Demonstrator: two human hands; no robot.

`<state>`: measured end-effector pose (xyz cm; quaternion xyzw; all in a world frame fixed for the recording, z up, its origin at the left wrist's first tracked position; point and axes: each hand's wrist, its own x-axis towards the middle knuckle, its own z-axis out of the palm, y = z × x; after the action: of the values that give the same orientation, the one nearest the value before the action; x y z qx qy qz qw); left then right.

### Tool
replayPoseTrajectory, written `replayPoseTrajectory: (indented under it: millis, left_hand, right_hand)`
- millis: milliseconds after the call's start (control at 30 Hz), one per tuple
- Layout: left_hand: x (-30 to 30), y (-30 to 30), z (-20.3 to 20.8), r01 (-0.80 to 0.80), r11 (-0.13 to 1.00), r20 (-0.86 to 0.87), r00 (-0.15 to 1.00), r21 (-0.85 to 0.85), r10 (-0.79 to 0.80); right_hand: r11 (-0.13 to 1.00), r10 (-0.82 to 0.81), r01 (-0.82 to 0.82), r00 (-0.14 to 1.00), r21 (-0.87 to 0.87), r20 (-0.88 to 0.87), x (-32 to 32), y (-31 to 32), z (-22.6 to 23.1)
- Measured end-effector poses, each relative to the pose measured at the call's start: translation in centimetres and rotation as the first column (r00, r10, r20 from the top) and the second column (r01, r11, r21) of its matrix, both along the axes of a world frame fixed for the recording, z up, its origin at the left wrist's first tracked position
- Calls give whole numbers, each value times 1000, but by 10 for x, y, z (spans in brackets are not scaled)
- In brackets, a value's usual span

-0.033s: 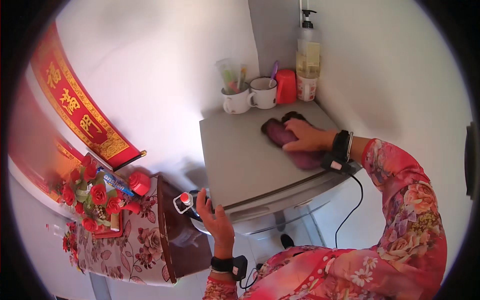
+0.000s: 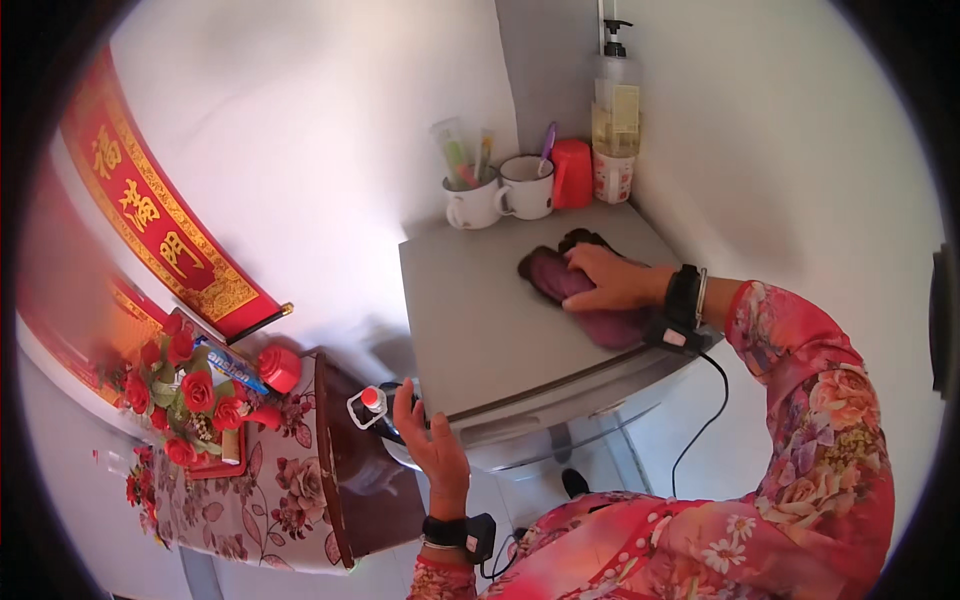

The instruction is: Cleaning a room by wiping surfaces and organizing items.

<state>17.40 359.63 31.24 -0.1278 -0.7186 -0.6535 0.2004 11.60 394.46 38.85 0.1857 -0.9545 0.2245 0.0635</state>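
Two enamel mugs [image 2: 525,195] stand near the purple cloth [image 2: 612,328] clamped in the right hand's [image 2: 615,282] fingers; an overlong sweep could topple them. Left hand [image 2: 438,455]: fingers apart, empty.

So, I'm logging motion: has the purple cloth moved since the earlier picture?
Yes, slightly: the purple cloth has shifted away from the red cup at the back, toward the near edge of the grey top.

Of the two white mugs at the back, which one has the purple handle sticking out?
The right white mug, next to the red cup: a purple handle rises from it. The left white mug holds a greenish tube instead.
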Motion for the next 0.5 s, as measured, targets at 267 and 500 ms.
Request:
replayPoseTrajectory:
  millis: [267, 500]
  left_hand:
    - [1, 1, 4, 72, 994, -22, 997, 78, -70]
    - [1, 2, 9, 83, 993, -6, 997, 80, -83]
  right_hand:
    - [987, -160, 160, 987, 15, -20, -49, 53, -17]
    - [966, -248, 250, 968, 62, -45, -82, 62, -24]
